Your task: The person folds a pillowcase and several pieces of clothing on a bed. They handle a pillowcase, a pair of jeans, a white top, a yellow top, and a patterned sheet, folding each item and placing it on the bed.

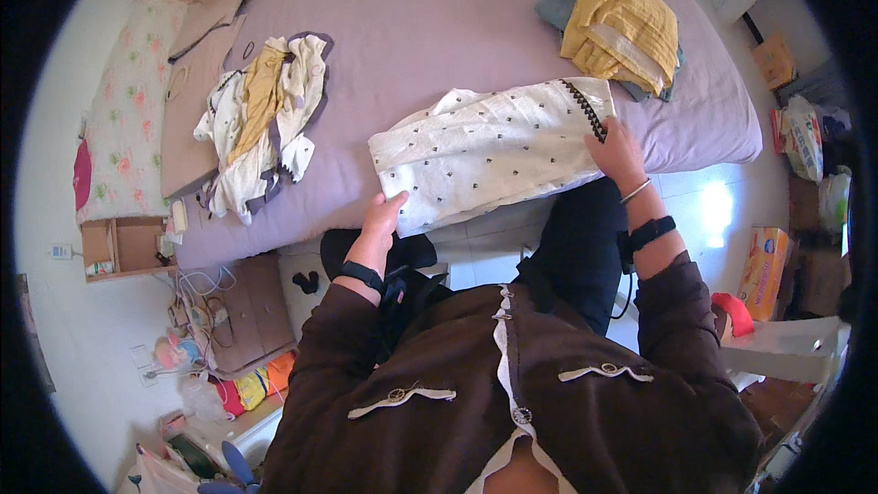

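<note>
Cream dotted garment (494, 148) on purple bed (439, 27), left hand (380, 220) and right hand (615, 151) fingers gripping its ends.

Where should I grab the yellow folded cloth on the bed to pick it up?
Probably best by the near folded edge of the yellow folded cloth, coming from the bed's front side. It lies flat atop a grey-blue cloth, so slide fingers under only the yellow layers.

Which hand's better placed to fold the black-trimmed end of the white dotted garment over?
Right, probably. The right hand already rests on the white dotted garment at its black-trimmed end. The left hand grips the opposite lower corner, placed more to anchor it.
</note>
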`<state>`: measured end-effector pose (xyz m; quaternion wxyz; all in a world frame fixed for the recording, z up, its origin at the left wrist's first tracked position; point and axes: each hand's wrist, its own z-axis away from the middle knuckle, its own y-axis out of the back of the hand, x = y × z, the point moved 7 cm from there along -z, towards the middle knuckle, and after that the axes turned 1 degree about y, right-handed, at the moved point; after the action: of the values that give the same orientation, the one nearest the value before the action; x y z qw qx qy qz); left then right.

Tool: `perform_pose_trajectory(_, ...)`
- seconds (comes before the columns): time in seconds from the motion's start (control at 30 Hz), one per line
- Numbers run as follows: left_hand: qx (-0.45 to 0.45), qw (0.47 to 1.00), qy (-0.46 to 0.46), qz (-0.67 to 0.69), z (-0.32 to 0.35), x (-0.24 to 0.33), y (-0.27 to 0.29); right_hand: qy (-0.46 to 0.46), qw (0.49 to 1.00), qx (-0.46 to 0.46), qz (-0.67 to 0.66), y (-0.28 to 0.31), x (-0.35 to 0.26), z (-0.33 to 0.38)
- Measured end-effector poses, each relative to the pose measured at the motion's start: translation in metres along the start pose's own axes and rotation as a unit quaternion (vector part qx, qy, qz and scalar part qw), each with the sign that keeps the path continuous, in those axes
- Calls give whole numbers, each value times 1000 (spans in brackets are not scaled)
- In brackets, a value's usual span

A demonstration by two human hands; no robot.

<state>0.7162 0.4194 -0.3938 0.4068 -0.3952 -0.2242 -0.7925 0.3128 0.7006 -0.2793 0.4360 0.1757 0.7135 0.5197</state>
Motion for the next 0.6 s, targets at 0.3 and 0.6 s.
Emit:
perform_pose_trajectory(0.3,-14,994,-101,-24,22,16,-6,260,941,-98,-196,-48,-193,-31)
perform_pose_trajectory(0.6,53,970,-150,-186,12,-1,-4,351,906,-228,-57,-182,-349,-22)
